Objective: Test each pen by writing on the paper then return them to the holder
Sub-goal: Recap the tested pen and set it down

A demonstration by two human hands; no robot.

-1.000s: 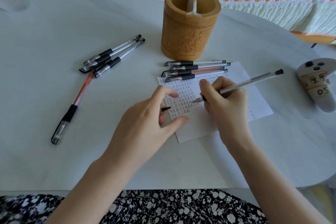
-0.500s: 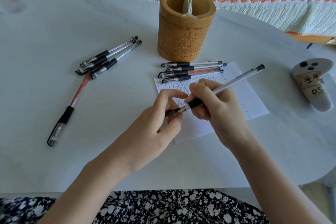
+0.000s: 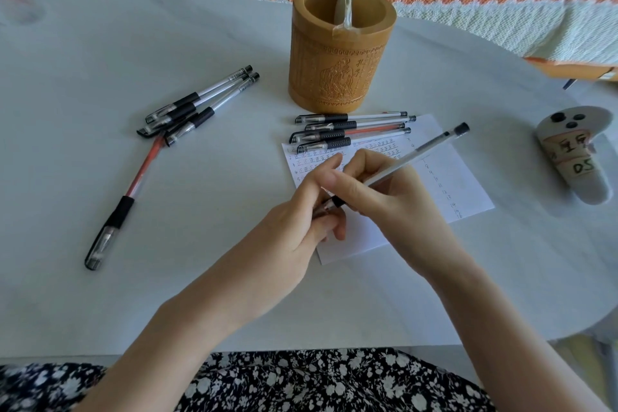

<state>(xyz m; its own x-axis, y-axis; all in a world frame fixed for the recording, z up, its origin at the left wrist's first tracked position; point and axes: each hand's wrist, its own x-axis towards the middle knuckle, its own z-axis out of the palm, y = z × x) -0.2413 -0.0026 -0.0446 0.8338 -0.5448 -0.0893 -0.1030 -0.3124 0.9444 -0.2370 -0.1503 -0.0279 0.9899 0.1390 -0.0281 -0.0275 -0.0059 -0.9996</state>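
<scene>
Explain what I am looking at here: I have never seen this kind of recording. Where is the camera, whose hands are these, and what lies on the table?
There is no machine: a person works with bare hands, and the single camera sits on their head, looking down. The right hand grips a clear plastic pen with a black end; the left hand pinches its writing end, apparently at the cap. Beneath them a white sheet of paper with handwritten rows lies on the white table. Four capped pens lie along the paper's far edge, before a carved bamboo holder. To the left lie a bunch of clear pens and a red pen. At right rests a white labelled controller.
</scene>
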